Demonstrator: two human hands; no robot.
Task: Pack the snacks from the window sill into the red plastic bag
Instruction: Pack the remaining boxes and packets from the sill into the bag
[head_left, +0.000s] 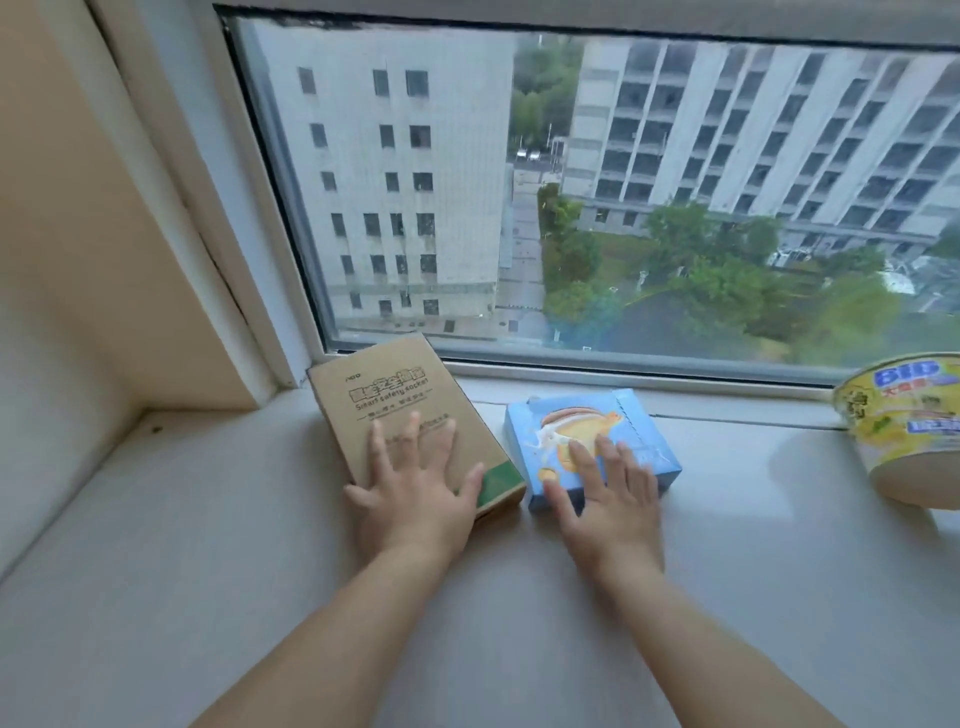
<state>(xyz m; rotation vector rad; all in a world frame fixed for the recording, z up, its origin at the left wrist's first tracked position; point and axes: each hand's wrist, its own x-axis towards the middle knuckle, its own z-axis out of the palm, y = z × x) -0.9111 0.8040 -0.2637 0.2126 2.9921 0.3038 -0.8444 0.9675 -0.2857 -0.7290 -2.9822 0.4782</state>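
Note:
A brown cardboard box (384, 405) printed "Smart safety socket" lies flat on the pale window sill (208, 545) near the left corner. My left hand (415, 499) rests flat on its near end, fingers spread and straight. Just to its right lies a light blue snack box (623, 421) with a picture of a sandwich cake. My right hand (602, 499) lies flat on the blue box's near half, fingers straight. A yellow instant noodle bowl (904, 431) stands at the far right, partly cut off by the frame edge. No red plastic bag is in view.
The window pane (571, 208) and its white frame rise directly behind the boxes. A beige wall (67, 234) closes off the sill on the left. Bare sill surface stretches in front of the boxes and between the blue box and the bowl.

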